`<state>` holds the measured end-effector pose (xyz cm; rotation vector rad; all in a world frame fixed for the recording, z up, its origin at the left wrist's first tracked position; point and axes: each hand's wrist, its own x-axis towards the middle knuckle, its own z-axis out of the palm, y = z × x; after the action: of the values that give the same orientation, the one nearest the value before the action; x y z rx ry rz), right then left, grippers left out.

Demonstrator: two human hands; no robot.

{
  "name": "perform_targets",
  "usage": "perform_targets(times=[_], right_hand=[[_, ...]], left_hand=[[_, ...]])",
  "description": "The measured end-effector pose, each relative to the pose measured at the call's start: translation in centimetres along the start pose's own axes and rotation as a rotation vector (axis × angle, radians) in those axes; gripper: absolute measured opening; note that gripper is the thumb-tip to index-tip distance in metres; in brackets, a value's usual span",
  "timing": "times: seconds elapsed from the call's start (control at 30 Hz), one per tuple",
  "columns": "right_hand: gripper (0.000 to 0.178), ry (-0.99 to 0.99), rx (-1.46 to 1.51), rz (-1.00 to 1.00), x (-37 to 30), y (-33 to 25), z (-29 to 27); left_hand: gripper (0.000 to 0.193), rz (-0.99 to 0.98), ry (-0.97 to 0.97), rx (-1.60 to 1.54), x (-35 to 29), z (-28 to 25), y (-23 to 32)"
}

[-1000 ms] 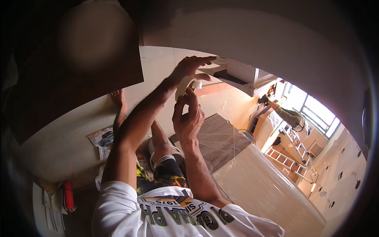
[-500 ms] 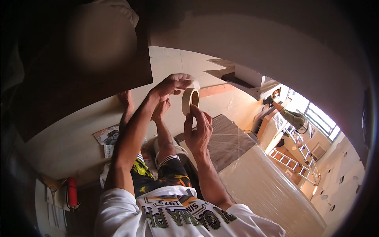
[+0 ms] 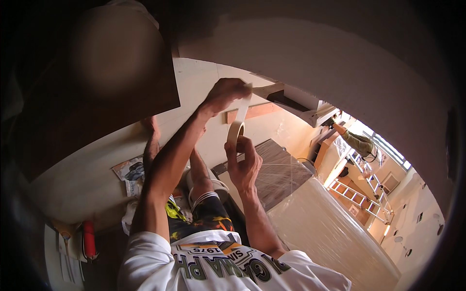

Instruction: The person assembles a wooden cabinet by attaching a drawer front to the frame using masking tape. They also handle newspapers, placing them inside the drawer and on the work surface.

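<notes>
A roll of cream masking tape is held by its lower rim in my right hand, with the thumb and fingers closed on it. From the roll a pulled-out strip of tape runs upward to my left hand. My left fingers are pinched on the strip's free end, close under the edge of a broad pale surface above. Both arms are raised in front of me. The left fingertips are slightly blurred.
A dark brown panel hangs at upper left. Plastic-wrapped furniture stands to my right. A bucket is by my legs, and a red fire extinguisher is at lower left. Farther right are a stepladder and another person.
My left hand has moved up and slightly right, drawing a longer strip off the roll. My right hand stays almost in place, keeping hold of the roll.
</notes>
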<state>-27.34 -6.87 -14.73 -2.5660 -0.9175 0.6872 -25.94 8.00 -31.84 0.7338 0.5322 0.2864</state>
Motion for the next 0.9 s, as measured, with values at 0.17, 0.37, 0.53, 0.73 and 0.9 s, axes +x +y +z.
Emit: perform_targets(times=[0.17,0.37,0.53,0.73,0.9], right_hand=[[0.027,0.007,0.112,0.196,0.0,-2.1,1.3],[0.019,0.057,0.088,-0.010,2.2,-5.4,2.0],[0.022,0.142,0.091,-0.041,4.5,-5.3,3.2],[0.023,0.130,0.051,0.024,4.2,-5.0,4.9],[0.024,0.128,0.078,0.032,4.1,-4.8,5.3]], left_hand=[[0.018,0.052,0.086,-0.037,5.4,2.6,2.2],[0.017,-0.123,-0.042,0.168,8.4,5.2,3.3],[0.018,-0.075,-0.062,0.186,9.0,4.8,3.6],[0.018,-0.043,-0.100,0.213,9.8,4.8,3.3],[0.019,-0.011,-0.132,0.254,10.5,5.3,3.0]])
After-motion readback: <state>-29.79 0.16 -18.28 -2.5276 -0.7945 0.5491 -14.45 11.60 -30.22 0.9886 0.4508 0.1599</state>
